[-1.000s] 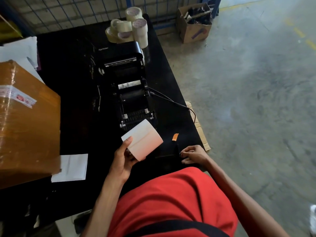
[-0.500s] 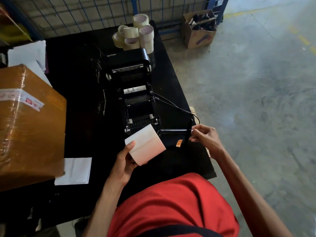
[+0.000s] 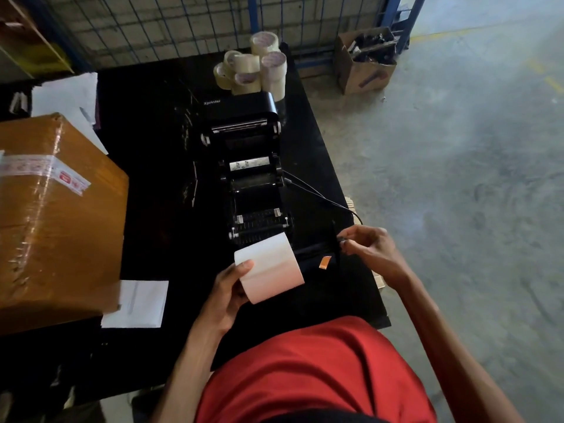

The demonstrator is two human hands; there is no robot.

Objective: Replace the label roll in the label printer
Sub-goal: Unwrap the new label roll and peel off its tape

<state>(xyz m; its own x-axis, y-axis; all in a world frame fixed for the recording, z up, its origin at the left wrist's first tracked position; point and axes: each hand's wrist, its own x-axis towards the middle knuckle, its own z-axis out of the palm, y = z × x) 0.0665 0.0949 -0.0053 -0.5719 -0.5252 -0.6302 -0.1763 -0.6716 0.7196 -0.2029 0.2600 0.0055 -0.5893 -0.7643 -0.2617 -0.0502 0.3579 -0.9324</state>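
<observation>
Left hand [image 3: 227, 290]: gripping the white label roll [image 3: 268, 267], thumb on top
Right hand [image 3: 367, 247]: fingers pinched on the end of the black spindle [image 3: 317, 248]
Label roll: between both hands, spindle at its right end
Printer [image 3: 253, 178]: lid open, just beyond the roll on the black counter [image 3: 152, 184]

On the far edge of your black table [image 3: 146, 178] stands a cluster of tape rolls [image 3: 253, 68], stacked against the wire fence [image 3: 152, 25]. A large brown carton [image 3: 55, 215], taped across its top, fills the table's left edge, with loose white papers [image 3: 67, 99] behind it toward the far left corner. A white sheet [image 3: 137, 303] lies at the carton's near corner. Off the table, an open cardboard box [image 3: 366, 65] sits on your concrete floor [image 3: 457, 209].
</observation>
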